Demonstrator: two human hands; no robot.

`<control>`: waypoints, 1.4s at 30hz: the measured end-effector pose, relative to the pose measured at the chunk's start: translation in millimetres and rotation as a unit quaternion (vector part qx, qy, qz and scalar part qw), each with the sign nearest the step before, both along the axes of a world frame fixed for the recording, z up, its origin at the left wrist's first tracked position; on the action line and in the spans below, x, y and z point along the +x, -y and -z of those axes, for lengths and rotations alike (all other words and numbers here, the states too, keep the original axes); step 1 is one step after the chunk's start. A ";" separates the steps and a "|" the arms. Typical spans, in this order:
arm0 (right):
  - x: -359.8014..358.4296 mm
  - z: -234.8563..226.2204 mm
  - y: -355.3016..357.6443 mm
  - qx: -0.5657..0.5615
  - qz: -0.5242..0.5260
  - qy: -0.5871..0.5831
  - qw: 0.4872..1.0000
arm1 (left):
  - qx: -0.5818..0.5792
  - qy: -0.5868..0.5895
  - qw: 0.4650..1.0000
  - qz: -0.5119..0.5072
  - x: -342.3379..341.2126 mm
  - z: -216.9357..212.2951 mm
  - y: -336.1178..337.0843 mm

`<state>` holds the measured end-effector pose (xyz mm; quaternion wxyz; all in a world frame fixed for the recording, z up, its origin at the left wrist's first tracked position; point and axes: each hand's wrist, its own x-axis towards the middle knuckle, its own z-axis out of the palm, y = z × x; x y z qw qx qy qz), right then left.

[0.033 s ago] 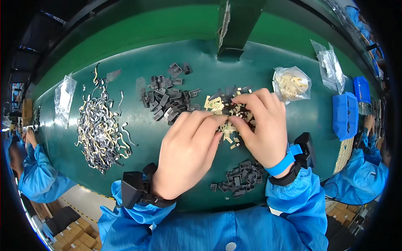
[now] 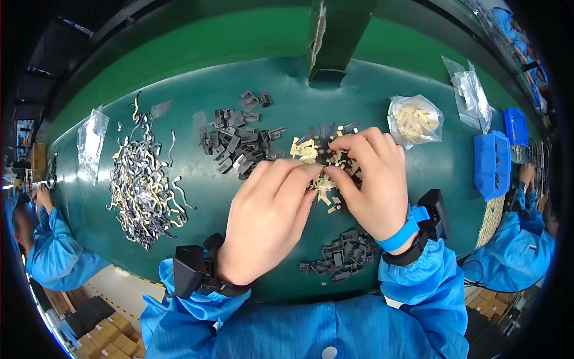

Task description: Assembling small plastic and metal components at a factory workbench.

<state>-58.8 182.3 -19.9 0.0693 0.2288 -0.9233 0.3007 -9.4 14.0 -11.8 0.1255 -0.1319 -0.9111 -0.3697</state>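
My left hand [image 2: 266, 216] and my right hand [image 2: 375, 182] meet at the middle of the green worktable. Thumbs and forefingers of both are closed in a pinch, their tips almost touching; whatever small part lies between them is hidden by the fingers. Under and around the fingertips spreads a heap of small cream and gold pieces [image 2: 306, 151] mixed with dark parts. Left of it lies a pile of black plastic housings [image 2: 238, 139]. A smaller pile of black parts [image 2: 341, 256] sits nearer to me, below my right hand.
Far left is a large heap of short curled strips [image 2: 146, 188], beside a clear plastic bag [image 2: 92, 143]. At the right stand a bag of cream pieces [image 2: 414, 119], another clear bag [image 2: 472, 96] and a blue bin [image 2: 492, 164]. A green post [image 2: 335, 45] rises at the back. Co-workers sit on both sides.
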 end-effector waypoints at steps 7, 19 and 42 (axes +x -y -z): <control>-0.1 2.3 -8.7 0.011 -0.052 0.018 0.998 | -0.030 0.028 0.999 0.015 1.4 2.0 2.9; -3.8 0.6 -6.1 -0.030 -0.016 0.017 0.999 | -0.016 0.045 0.999 0.013 1.6 1.4 0.7; 13.8 -18.6 -9.1 -0.310 -0.162 0.146 0.925 | 0.560 0.416 0.713 0.070 2.7 -6.6 11.9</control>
